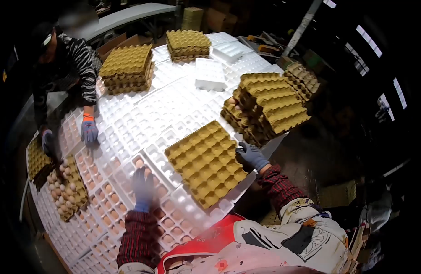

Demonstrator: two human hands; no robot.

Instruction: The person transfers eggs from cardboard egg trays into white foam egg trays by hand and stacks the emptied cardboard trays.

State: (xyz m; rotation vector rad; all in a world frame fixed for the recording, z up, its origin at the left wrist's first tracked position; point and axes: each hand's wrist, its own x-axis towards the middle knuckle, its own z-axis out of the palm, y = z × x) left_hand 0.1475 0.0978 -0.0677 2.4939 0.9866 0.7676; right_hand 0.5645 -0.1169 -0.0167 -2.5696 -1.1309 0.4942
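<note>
"Firstly, the hands and what they meet?"

"Right hand [251, 155], in a grey-blue glove: fingers curled at the right edge of one square, yellow-brown, moulded-pulp egg tray [206, 164], seemingly gripping it. Tray's place: atop the glossy white cell trays [114, 109], to the right of the other hand. Left hand [143, 187], likewise gloved: blurred, over the white cells, just beside one rounded, pale brown egg [139, 162]; whether spread or holding, I cannot tell."

"And good handling?"

"By judgement: right hand, a sure hold that spares the soft pulp, tray level. Left hand, light fingertips on any shell, one cell at a time, no knocking of neighbours."

"Next, surface and room?"

"Bench [56, 255]: broad, overlaid with white cell trays, those at the near left bearing eggs. Right side: one tall stack of yellow-brown pulp trays [276, 105]. Far side: two lower stacks of the same [127, 59] [188, 41], plus one white block-shaped container [210, 73]. Left: one co-worker in a dark striped sleeve [82, 64], near a pulp tray heaped with loose eggs [66, 189]. Room: dark, with one pale slanting post [304, 27] and bright narrow window panes [369, 42]."
</note>
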